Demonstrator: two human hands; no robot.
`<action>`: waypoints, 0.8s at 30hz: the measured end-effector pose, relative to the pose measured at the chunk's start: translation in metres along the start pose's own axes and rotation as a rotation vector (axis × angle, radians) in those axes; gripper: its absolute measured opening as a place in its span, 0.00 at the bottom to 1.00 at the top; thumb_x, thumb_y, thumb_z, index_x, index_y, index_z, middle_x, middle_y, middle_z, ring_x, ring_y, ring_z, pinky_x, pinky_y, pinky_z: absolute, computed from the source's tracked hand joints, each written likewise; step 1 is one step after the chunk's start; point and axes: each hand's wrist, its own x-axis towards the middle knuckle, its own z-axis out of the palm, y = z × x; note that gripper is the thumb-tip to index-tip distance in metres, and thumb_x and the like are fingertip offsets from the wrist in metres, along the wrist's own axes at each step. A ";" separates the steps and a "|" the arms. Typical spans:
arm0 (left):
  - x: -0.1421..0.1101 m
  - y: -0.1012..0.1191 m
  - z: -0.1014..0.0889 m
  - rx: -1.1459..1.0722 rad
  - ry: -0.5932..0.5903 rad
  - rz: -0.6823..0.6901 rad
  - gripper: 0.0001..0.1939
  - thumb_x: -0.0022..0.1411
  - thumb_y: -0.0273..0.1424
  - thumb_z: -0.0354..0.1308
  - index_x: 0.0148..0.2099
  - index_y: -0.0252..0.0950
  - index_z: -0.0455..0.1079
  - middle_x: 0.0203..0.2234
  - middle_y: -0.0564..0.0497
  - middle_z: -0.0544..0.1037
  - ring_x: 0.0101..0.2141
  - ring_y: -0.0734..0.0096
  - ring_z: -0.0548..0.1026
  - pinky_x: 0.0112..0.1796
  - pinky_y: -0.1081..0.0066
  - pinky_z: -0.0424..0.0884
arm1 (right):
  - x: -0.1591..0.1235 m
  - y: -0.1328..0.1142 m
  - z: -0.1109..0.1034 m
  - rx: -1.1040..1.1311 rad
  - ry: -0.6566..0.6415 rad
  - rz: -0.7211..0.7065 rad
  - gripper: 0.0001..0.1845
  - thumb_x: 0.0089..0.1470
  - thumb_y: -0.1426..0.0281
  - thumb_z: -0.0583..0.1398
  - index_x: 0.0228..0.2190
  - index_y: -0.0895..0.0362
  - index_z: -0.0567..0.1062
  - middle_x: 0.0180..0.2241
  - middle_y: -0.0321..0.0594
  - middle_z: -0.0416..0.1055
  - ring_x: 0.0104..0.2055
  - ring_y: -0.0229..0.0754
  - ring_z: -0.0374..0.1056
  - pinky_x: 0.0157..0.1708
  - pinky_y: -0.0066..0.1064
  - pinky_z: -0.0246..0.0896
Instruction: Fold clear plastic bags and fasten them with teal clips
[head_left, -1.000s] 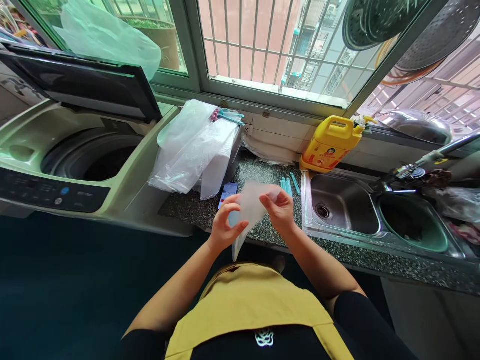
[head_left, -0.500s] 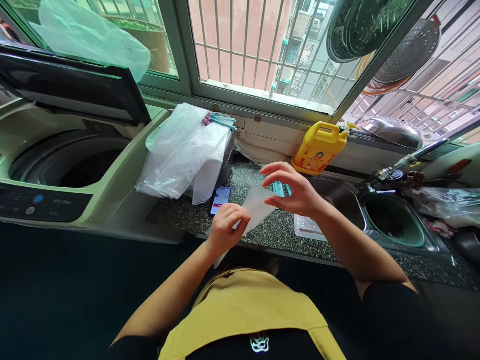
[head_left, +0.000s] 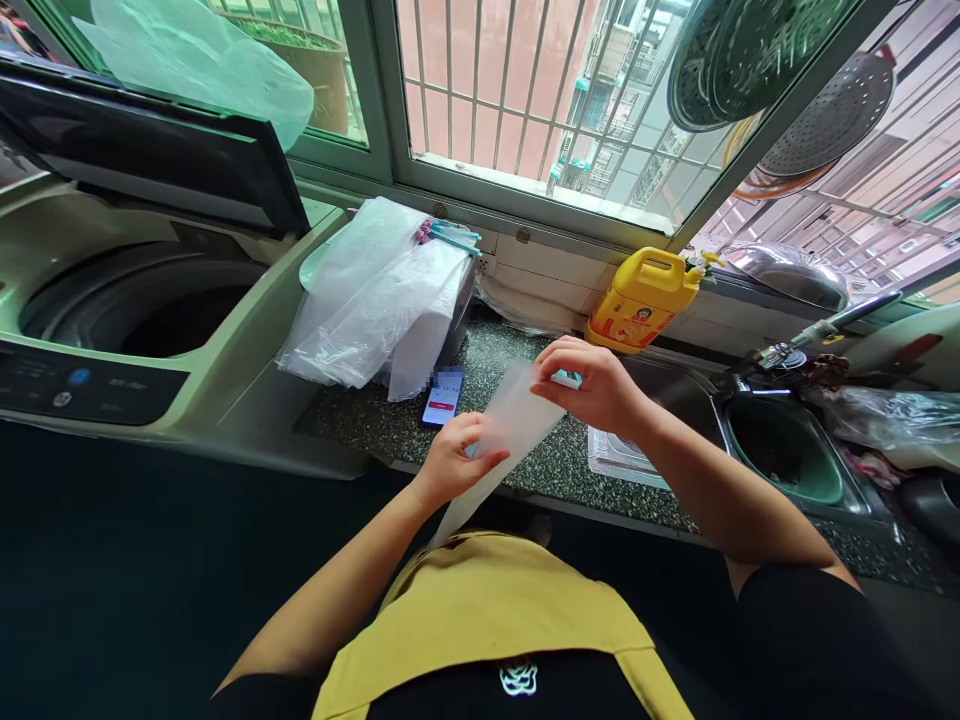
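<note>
A thin translucent plastic bag (head_left: pixel 504 432) is stretched between my two hands above the speckled counter (head_left: pixel 555 462). My left hand (head_left: pixel 452 460) pinches its lower middle, fingers closed on the film. Pinching the bag's upper corner is my right hand (head_left: pixel 592 385), which also seems to hold a small teal strip (head_left: pixel 566 379) there. The bag's tail hangs down towards my yellow apron.
A phone (head_left: pixel 442 393) lies on the counter beside a heap of clear plastic bags (head_left: pixel 375 300). An open top-loading washing machine (head_left: pixel 142 310) stands at left. A yellow jug (head_left: pixel 639 297), a steel sink (head_left: pixel 780 455) with a tap (head_left: pixel 814 340), and hanging strainers (head_left: pixel 750 60) are at right.
My right hand had opened and lifted off the bag, then closed again on its upper corner. The bag is now pulled longer and straighter between my hands.
</note>
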 end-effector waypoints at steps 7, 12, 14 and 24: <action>-0.035 -0.027 0.013 -0.088 -0.086 -0.146 0.18 0.61 0.42 0.53 0.27 0.36 0.74 0.28 0.47 0.76 0.32 0.67 0.71 0.35 0.68 0.67 | -0.004 0.000 -0.008 -0.070 0.117 0.007 0.10 0.50 0.70 0.62 0.20 0.54 0.69 0.26 0.35 0.70 0.30 0.38 0.64 0.34 0.36 0.61; -0.064 -0.044 0.014 -0.114 -0.185 -0.272 0.22 0.60 0.47 0.53 0.26 0.36 0.75 0.26 0.47 0.76 0.32 0.65 0.69 0.37 0.66 0.66 | -0.004 0.001 -0.018 -0.111 0.189 0.033 0.09 0.50 0.70 0.62 0.21 0.54 0.69 0.26 0.35 0.70 0.31 0.39 0.65 0.35 0.37 0.61; -0.080 -0.053 0.014 -0.174 -0.186 -0.419 0.23 0.58 0.49 0.54 0.26 0.36 0.75 0.27 0.46 0.77 0.34 0.64 0.70 0.39 0.65 0.66 | -0.004 0.002 -0.023 -0.124 0.219 0.025 0.09 0.49 0.70 0.62 0.20 0.54 0.69 0.26 0.35 0.70 0.31 0.39 0.65 0.35 0.37 0.62; -0.140 -0.086 0.007 -0.330 -0.204 -0.871 0.33 0.49 0.58 0.51 0.34 0.33 0.77 0.31 0.44 0.80 0.37 0.58 0.75 0.43 0.61 0.69 | -0.012 0.006 -0.024 -0.127 0.184 0.057 0.08 0.50 0.71 0.62 0.21 0.54 0.69 0.26 0.35 0.70 0.30 0.38 0.64 0.33 0.36 0.61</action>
